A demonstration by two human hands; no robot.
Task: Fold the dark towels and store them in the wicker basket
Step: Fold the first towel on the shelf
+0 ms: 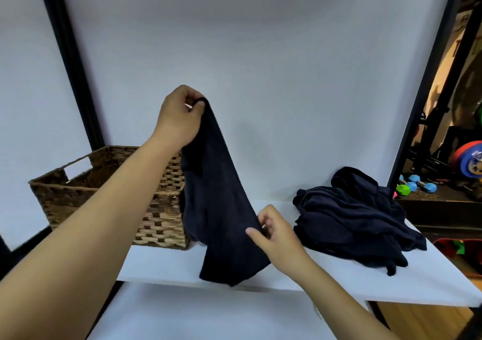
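At centre frame, your left hand (180, 116) is raised above the table (430, 282), thumb and fingers pinching the top corner of a dark towel (221, 209) that hangs down from it. Your right hand (273, 232), lower and toward 4 o'clock from the left, pinches the towel's right edge between thumb and fingertips, with the remaining fingers loosely curled. The towel's bottom end drapes to the table's near edge at 6 o'clock. Toward 9 o'clock of the towel stands the basket (161, 224) on the table's left end, partly hidden by your left forearm and the hanging cloth; what lies inside it cannot be made out. Toward 3 o'clock, well apart from your right hand, a pile (354, 217) of rumpled dark towels sits on the table's right end. Behind everything hangs a white backdrop (247, 52), and at the far 3 o'clock edge dumbbells (417, 184) lie on the floor.
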